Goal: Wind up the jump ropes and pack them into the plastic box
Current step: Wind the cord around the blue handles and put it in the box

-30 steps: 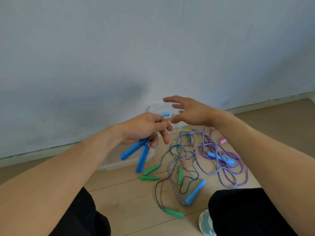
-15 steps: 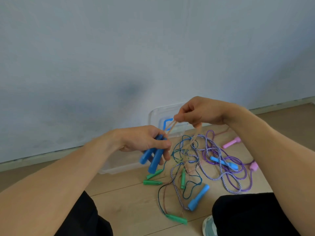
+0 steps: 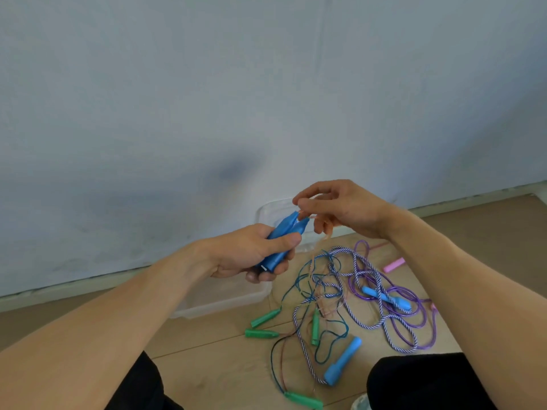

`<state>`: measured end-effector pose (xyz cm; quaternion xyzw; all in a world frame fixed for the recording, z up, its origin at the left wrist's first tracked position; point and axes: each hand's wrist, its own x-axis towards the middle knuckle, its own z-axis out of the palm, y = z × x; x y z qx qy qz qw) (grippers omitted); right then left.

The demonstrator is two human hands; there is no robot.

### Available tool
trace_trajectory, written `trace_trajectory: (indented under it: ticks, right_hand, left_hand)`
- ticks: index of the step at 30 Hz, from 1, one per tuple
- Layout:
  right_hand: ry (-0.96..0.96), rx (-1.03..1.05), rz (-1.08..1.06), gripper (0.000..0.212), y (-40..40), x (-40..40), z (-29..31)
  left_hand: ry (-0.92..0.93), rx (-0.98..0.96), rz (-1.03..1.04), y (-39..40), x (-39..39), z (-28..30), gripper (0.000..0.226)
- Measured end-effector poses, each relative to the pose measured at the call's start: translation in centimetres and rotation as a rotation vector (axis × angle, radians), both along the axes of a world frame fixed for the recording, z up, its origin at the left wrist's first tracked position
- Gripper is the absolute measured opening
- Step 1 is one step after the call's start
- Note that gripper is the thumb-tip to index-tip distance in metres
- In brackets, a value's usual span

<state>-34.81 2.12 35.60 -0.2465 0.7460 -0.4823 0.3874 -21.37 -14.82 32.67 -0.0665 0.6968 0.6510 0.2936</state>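
Left hand (image 3: 251, 253) clasping paired blue handles (image 3: 284, 241), long axis pointing up toward right hand (image 3: 340, 208), pinching their peach cord (image 3: 325, 229) just beyond the tips. Clear plastic box (image 3: 225, 300) directly beneath, against the floor's wall edge; tangled ropes (image 3: 355, 294) beside it.

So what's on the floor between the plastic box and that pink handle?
In the head view, tangled ropes lie between box and pink handle.

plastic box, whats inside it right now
No rope or handle shows inside the plastic box. Only its far corner and its near wall show; the left hand, gripping two blue handles, and the forearm cover most of the inside, so it cannot be fully checked.
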Motion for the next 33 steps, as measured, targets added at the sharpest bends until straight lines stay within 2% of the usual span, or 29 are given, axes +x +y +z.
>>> trace_trajectory:
  ticks: [3, 5, 9, 12, 18, 24, 28, 31, 33]
  right_hand:
    - [0.001, -0.031, 0.043, 0.019, -0.1, 0.1, -0.1]
    - [0.069, -0.002, 0.061, 0.022, -0.1, 0.2, -0.1]
    - [0.109, 0.037, 0.076, 0.027, -0.1, 0.2, -0.1]
    - [0.068, 0.012, 0.079, 0.023, 0.0, 0.1, 0.0]
    - [0.101, 0.016, 0.094, 0.019, -0.1, 0.4, -0.3]
    - [0.062, -0.055, 0.073, 0.029, -0.4, 1.0, -0.5]
    - [-0.050, -0.122, 0.032, 0.025, -0.3, 0.9, -0.6]
    - [-0.223, -0.255, -0.014, 0.014, -0.3, 0.5, -0.4]
    - [-0.360, -0.348, -0.015, 0.016, -0.1, 0.3, -0.3]
  left_hand:
    - [-0.029, 0.078, -0.039, -0.2, 0.1, 0.0, 0.032]
    - [-0.055, 0.086, -0.052, -0.1, 0.2, 0.1, 0.026]
    - [-0.107, 0.062, 0.058, -0.1, 0.0, 0.4, 0.017]
    - [-0.110, 0.082, 0.092, -0.5, -0.2, 0.6, 0.024]
    - [-0.167, 0.166, 0.083, -0.8, 0.0, 0.7, 0.031]
    - [-0.190, 0.177, 0.060, -0.7, 0.3, 1.2, 0.038]
    - [-0.171, 0.256, 0.061, -0.9, 0.3, 1.5, 0.030]
    - [-0.142, 0.380, 0.060, -1.2, 0.2, 2.0, 0.029]
    - [-0.107, 0.430, 0.056, -1.4, 0.3, 2.7, 0.028]
